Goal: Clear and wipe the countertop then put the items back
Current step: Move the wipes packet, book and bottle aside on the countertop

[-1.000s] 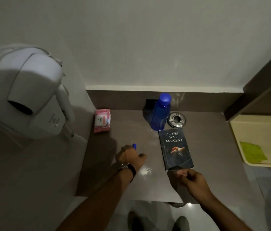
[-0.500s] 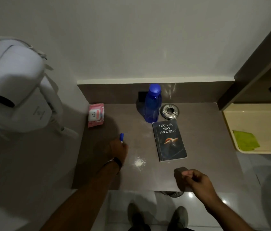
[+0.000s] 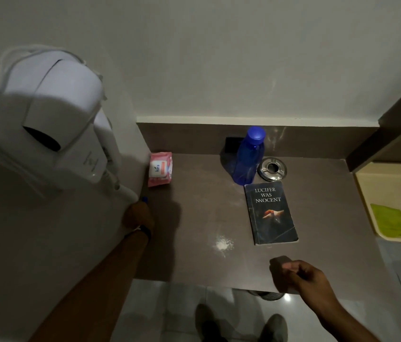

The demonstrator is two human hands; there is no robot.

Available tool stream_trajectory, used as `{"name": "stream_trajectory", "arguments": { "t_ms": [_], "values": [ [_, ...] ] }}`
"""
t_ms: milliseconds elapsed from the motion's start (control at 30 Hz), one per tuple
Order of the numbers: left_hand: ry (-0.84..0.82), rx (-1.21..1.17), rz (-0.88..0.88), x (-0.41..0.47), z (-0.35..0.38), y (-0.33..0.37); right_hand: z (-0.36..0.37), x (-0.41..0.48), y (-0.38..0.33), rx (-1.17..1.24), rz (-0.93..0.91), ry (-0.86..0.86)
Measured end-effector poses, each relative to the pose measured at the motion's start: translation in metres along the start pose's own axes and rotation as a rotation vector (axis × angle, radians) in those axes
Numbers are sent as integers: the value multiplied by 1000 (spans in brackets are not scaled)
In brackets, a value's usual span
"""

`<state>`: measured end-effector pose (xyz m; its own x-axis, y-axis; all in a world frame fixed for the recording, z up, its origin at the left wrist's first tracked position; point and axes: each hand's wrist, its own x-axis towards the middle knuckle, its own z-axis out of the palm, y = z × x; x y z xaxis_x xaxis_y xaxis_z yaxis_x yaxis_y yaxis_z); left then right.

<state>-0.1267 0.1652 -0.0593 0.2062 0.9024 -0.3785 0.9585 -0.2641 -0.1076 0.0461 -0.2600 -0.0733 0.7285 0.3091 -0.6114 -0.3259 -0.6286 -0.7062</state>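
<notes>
On the dark brown countertop (image 3: 199,218) lie a pink wipes pack (image 3: 160,169) at the far left, a blue bottle (image 3: 248,156) standing at the back, a steel ashtray (image 3: 272,169) beside it, and a dark book (image 3: 270,215) titled "Lucifer Was Innocent". A patch of white powder (image 3: 223,244) marks the middle. My left hand (image 3: 138,217) is at the counter's left edge by the wall, closed around a small blue-tipped object (image 3: 144,199). My right hand (image 3: 298,275) hovers over the front edge, fingers curled, nothing visible in it.
A white wall-mounted hair dryer (image 3: 54,134) juts out at the left, close above my left arm. To the right, a cream tray (image 3: 367,193) holds a green cloth (image 3: 390,220). A dark cabinet edge (image 3: 396,119) rises at the far right. My shoes (image 3: 276,327) stand on tiled floor below.
My left hand has slid left across the counter from near the powder to the wall edge, carrying the blue-tipped object. My right hand has drawn back from the book toward the front edge.
</notes>
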Motion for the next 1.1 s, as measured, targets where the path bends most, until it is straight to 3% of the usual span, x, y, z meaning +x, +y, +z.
{"name": "stream_trajectory", "arguments": {
  "t_ms": [133, 267, 400, 500, 767, 900, 1100],
  "values": [
    [16, -124, 23, 8, 8, -6, 10, 2, -5, -12, -6, -23],
    [116, -10, 0, -17, 3, 8, 15, -1, -12, 8, -2, -41],
    [169, 24, 250, -45, 22, 26, 15, -6, -21, 28, -6, -20],
    [153, -271, 321, -81, 24, 69, 10, -5, -26, 41, -19, 10],
    [-23, -323, 393, -171, 23, 198, -17, 21, -32, -144, -112, 157],
    [-160, -385, 372, -178, 37, 222, -24, 54, -46, -236, -169, 241],
    [-230, -524, 250, -177, 46, 233, -15, 90, -54, -440, -187, 197]
  ]
}}
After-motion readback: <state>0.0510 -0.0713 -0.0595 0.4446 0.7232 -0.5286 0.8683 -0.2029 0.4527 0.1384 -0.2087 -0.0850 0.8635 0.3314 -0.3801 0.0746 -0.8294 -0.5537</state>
